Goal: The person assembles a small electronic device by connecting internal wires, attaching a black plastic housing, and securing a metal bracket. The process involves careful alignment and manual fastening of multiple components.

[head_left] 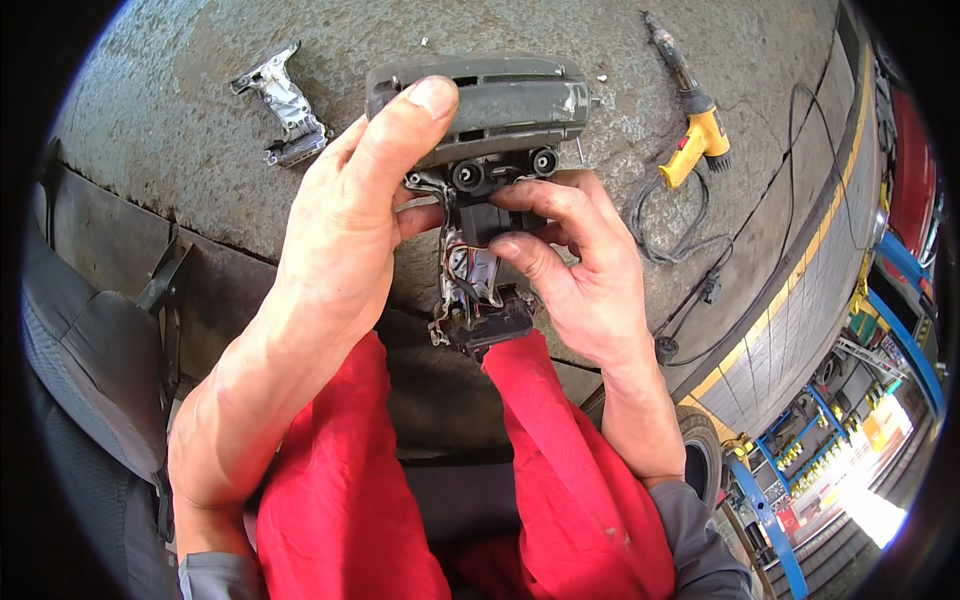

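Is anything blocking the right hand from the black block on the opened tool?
Nothing visible is: the right hand has its thumb and fingers at the black block. The left hand grips the dark housing above. The block's far side is hidden.

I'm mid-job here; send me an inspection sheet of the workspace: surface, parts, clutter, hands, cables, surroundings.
Surface: rough, stained grey floor.
Job's things: dark grey assembly, lower section open, wires exposed; silver part on the floor, upper left.
Clutter: yellow-and-black hand tool on the floor, upper right.
Left hand: grips the assembly's upper end.
Right hand: pinches a black block below that end.
Cables: black cable lies looped near the tool.
Surroundings: grey seat at left; tyre and blue metal frames at right.
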`<state>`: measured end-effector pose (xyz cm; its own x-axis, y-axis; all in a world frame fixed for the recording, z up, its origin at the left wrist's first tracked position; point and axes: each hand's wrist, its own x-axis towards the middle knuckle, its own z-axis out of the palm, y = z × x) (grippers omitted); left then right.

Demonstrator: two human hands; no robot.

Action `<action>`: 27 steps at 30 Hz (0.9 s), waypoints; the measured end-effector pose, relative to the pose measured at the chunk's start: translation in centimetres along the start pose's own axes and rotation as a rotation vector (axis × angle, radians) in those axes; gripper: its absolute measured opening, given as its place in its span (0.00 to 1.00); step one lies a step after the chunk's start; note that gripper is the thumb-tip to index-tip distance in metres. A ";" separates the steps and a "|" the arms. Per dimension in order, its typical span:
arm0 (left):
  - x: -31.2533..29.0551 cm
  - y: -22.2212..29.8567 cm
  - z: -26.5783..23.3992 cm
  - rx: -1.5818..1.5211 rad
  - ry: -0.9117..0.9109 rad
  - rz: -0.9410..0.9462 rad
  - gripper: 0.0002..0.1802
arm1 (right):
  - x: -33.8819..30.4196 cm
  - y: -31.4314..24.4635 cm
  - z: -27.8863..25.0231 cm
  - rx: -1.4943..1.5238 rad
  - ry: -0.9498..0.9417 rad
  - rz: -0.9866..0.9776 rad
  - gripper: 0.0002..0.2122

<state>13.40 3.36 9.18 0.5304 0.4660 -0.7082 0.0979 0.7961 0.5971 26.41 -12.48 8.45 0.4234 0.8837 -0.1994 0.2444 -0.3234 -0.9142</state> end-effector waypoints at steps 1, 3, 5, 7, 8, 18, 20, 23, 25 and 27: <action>0.0 0.0 0.0 -0.005 -0.008 -0.001 0.35 | 0.0 0.0 0.1 0.030 0.009 0.016 0.18; 0.1 0.0 -0.2 -0.014 -0.023 -0.003 0.35 | 0.0 0.1 0.5 0.110 0.050 0.040 0.18; -0.1 0.2 0.0 -0.027 -0.023 -0.004 0.34 | -0.2 0.5 1.4 0.214 0.113 0.058 0.17; -0.2 0.2 0.1 -0.029 -0.008 0.002 0.34 | -0.3 1.5 2.1 0.239 0.140 0.039 0.17; -0.2 0.1 0.1 -0.025 0.007 0.008 0.33 | -0.3 1.8 2.2 0.251 0.153 0.030 0.17; 0.1 -0.6 -0.1 -0.008 0.038 -0.001 0.32 | 0.4 0.3 2.3 0.582 0.137 0.277 0.10; 0.1 -0.9 -0.4 -0.014 0.013 0.000 0.32 | 0.5 0.0 2.5 0.605 0.151 0.310 0.09; 0.1 -1.0 -0.3 -0.042 -0.009 0.012 0.32 | 0.3 -0.6 2.9 0.610 0.210 0.310 0.09; 0.0 -1.0 -0.2 -0.046 -0.013 0.020 0.33 | 0.3 -1.1 2.8 0.636 0.217 0.337 0.09; -0.1 -0.9 -0.1 -0.028 -0.014 0.023 0.34 | 0.3 -1.3 2.8 0.624 0.223 0.347 0.08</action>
<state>13.12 2.62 8.65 0.5440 0.4792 -0.6888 0.0619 0.7958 0.6024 23.73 -10.85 8.56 0.5693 0.6547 -0.4973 -0.4480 -0.2601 -0.8553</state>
